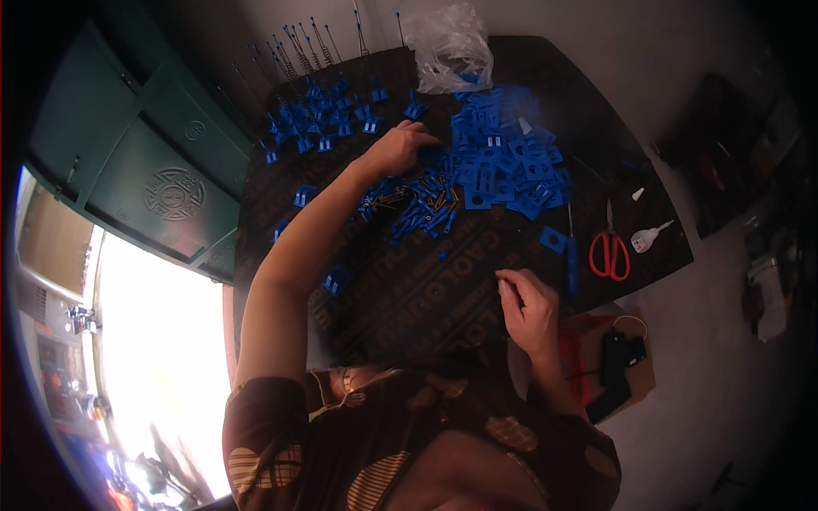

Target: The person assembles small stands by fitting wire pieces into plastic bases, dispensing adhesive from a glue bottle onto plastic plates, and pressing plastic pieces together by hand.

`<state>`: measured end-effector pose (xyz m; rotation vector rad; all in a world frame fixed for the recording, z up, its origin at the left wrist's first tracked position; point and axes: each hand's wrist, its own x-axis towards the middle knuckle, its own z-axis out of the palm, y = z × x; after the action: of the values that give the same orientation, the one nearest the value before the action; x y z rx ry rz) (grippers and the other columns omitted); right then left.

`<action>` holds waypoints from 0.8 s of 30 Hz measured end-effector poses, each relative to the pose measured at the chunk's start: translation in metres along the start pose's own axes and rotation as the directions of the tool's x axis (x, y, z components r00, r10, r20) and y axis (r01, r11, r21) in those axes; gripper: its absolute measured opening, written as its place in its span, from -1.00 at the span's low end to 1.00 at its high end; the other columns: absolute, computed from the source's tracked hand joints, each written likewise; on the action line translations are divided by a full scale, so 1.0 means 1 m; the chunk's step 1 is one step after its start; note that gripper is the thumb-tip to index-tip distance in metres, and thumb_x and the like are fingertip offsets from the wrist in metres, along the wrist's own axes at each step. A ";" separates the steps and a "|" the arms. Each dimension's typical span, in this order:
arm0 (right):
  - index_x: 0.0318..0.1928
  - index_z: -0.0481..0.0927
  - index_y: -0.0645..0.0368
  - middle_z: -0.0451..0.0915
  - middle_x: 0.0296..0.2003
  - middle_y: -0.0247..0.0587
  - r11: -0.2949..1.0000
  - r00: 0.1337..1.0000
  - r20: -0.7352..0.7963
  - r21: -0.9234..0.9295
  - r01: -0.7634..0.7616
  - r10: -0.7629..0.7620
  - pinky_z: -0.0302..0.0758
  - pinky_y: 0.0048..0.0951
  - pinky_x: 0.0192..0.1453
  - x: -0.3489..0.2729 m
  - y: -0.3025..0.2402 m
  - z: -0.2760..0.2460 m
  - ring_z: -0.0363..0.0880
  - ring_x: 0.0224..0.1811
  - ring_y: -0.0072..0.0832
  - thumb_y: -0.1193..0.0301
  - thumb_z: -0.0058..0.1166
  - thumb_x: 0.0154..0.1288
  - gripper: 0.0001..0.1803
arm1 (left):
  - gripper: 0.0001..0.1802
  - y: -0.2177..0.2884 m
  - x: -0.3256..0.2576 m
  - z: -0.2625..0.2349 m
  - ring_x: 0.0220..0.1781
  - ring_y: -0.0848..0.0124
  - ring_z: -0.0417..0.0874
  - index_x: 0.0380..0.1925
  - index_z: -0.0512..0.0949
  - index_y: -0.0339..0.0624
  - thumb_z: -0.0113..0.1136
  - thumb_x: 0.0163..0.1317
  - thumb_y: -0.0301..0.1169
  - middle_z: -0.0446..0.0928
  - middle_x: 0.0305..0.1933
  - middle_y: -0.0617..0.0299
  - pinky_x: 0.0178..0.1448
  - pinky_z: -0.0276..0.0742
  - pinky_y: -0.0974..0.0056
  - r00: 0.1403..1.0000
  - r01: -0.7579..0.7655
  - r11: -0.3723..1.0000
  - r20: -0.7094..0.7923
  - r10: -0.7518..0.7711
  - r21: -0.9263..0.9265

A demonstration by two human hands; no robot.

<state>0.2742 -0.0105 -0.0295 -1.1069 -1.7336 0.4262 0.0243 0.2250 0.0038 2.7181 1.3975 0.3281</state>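
My left hand reaches far across the table, its fingers bent and a little apart, with nothing visible in them. It is beside the pile of flat blue plastic plates, above a heap of small blue plastic pins and screws. A blue stand piece sits just beyond its fingers. Near the table's front edge, my right hand is closed, thumb and fingers pressed together; anything they hold is too small to make out. Several blue stands with upright springs stand at the far left.
A crumpled clear plastic bag lies at the back. On the right are red-handled scissors, a blue-handled screwdriver, a loose blue plate and a white tag-like object. A cardboard box stands below the table's right edge.
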 end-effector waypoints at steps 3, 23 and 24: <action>-0.23 0.57 0.31 0.56 -0.46 -0.14 1.000 1.000 0.010 -0.003 -0.010 0.010 0.42 -0.50 -0.44 -0.001 0.001 0.000 0.56 -0.51 -0.42 0.62 0.02 0.20 -0.87 | -0.50 -0.003 -0.003 0.000 0.20 0.12 0.43 0.03 0.55 -0.10 -0.10 0.10 -0.69 0.44 0.14 0.04 0.29 0.40 0.16 1.000 -0.001 0.997 -0.015 0.000 -0.081; -0.25 0.57 0.30 0.57 -0.45 -0.12 1.000 1.000 -0.006 -0.021 0.020 -0.020 0.47 -0.44 -0.44 -0.003 0.001 0.002 0.60 -0.47 -0.32 0.57 0.07 0.21 -0.90 | -0.52 0.007 -0.064 -0.034 0.17 0.07 0.45 0.06 0.49 -0.28 -0.18 0.12 -0.71 0.43 0.09 -0.07 0.26 0.39 0.13 0.950 0.156 0.928 -0.208 -0.235 -0.338; -0.25 0.57 0.30 0.58 -0.44 -0.11 0.999 1.000 -0.009 -0.029 0.021 -0.021 0.48 -0.43 -0.43 -0.003 0.001 0.002 0.61 -0.46 -0.30 0.57 0.07 0.21 -0.90 | -0.52 0.012 -0.071 -0.037 0.17 0.07 0.45 0.06 0.49 -0.28 -0.18 0.12 -0.71 0.43 0.09 -0.07 0.26 0.39 0.13 0.948 0.157 0.927 -0.210 -0.238 -0.339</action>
<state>0.2736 -0.0117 -0.0328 -1.1084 -1.7464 0.3841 -0.0146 0.1591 0.0303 2.3125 1.5088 0.8247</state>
